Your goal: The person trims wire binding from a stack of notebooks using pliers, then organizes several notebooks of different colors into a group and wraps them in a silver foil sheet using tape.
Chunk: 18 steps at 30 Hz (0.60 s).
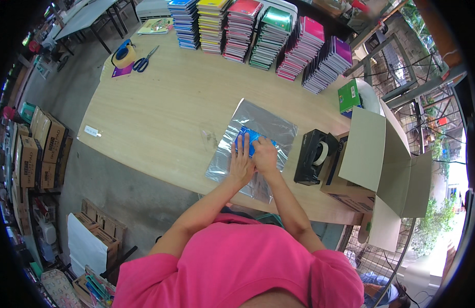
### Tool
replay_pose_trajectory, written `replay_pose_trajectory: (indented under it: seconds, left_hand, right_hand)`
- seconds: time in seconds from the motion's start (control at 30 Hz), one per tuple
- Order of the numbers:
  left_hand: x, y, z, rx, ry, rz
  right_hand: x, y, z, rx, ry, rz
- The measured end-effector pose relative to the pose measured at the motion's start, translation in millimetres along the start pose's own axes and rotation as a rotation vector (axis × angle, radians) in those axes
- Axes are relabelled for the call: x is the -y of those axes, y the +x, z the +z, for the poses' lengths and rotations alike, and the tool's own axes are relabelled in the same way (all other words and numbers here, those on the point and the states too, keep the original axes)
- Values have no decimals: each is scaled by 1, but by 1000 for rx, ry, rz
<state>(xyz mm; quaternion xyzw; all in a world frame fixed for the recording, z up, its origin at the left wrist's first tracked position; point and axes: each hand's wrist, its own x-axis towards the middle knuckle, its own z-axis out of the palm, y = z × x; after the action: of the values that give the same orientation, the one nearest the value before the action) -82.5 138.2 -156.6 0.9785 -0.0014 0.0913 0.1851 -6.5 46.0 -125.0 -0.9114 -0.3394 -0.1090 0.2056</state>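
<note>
A blue notebook (250, 137) lies on a sheet of clear plastic wrap (265, 122) spread on the wooden table (170, 102). My left hand (241, 163) presses flat on the plastic over the notebook's near edge, fingers apart. My right hand (264, 155) rests beside it, fingers curled down on the notebook's near right corner and the plastic. Most of the notebook is hidden under the two hands.
A black tape dispenser (314, 156) stands right of the wrap, beside an open cardboard box (373, 159). Stacks of coloured notebooks (258, 33) line the far edge. Scissors (144, 60) and a tape roll (124, 55) lie far left. Boxes (39, 149) sit on the floor.
</note>
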Motion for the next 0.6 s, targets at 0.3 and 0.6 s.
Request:
replay_pose_trajectory:
  seconds: [0.3,0.6]
  left_hand:
    - [2,1,-16,63,-109,15]
    - [44,5,-59,-80,-28,285]
  right_hand:
    - [-2,-15,-2,31,-78,-93]
    - [20,-38,3,14,-91,0]
